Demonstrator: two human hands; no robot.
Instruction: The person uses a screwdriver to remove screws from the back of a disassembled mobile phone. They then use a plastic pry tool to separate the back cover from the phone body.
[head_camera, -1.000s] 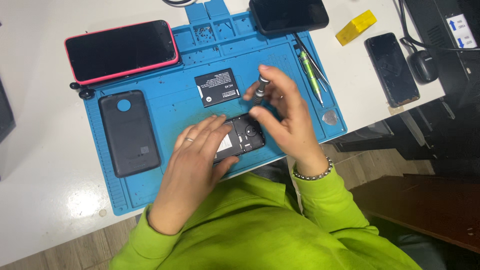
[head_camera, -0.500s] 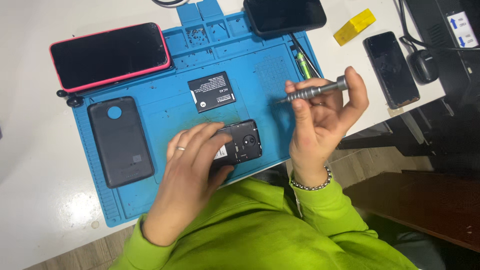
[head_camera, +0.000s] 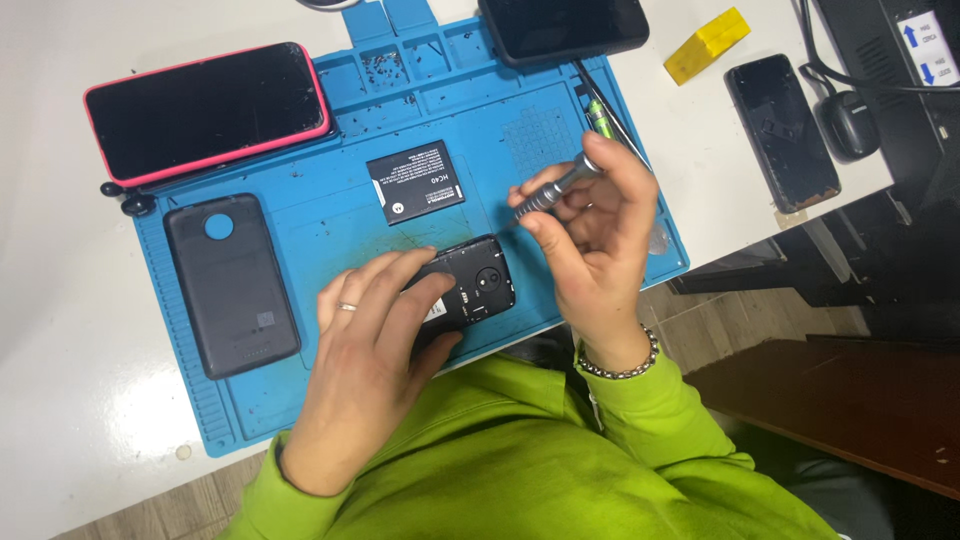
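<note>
Head view: two hands work on an opened phone over a blue repair mat.

On the near edge of the blue repair mat (head_camera: 300, 400) lies the opened phone (head_camera: 470, 285), its back off and the round camera ring facing up. The left hand (head_camera: 375, 340) lies flat over its left part, fingers spread and pressing down rather than closed round it; a ring shows on one finger. The right hand (head_camera: 590, 235) is curled shut round a small grey screwdriver (head_camera: 553, 190), pinched between thumb and fingertips, tip slanting down towards the phone's upper right corner but just short of it. A black battery (head_camera: 415, 182) lies on the mat beyond the phone, a dark back cover (head_camera: 232, 285) to its left, and a red-cased phone (head_camera: 205, 110) across the mat's far left corner.
</note>
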